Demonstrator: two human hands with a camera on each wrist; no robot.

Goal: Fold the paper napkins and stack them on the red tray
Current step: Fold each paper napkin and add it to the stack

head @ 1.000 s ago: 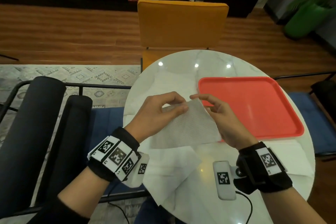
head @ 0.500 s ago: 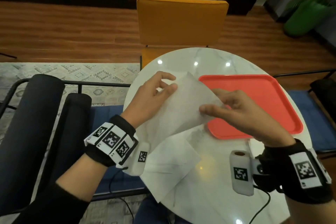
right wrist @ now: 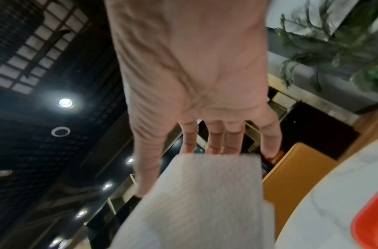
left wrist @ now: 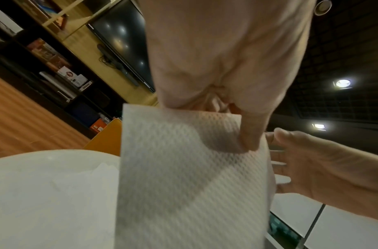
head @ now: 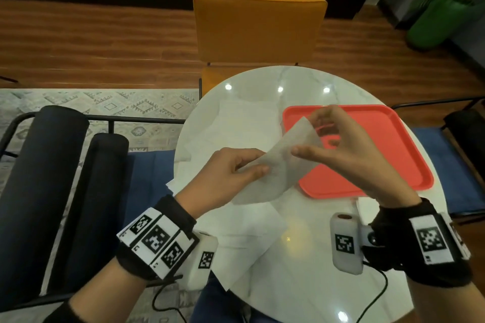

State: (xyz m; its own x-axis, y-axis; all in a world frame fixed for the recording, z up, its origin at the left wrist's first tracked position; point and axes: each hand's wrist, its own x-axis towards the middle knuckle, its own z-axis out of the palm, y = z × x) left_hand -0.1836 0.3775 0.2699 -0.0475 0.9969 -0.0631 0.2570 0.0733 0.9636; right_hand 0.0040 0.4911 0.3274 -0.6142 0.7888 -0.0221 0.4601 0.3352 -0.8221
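Note:
A white embossed paper napkin [head: 278,165] hangs in the air between both hands, slanting up to the right over the red tray's [head: 380,144] left edge. My left hand [head: 258,165] pinches its lower left corner; in the left wrist view the napkin [left wrist: 184,176] hangs from thumb and finger. My right hand [head: 307,139] grips the upper right corner, thumb in front and blurred fingers curled behind. In the right wrist view the fingers [right wrist: 213,143] stand behind the napkin's [right wrist: 205,193] top edge. The tray holds nothing.
More flat napkins lie on the round white marble table [head: 301,283]: some at the far left [head: 244,123], some near the front edge [head: 244,241]. An orange chair [head: 259,29] stands beyond the table. Black cushioned seating [head: 52,165] is on the left.
My left hand has come down and nearer with its corner. My right hand has risen over the tray's left edge, so the napkin now slants up to the right.

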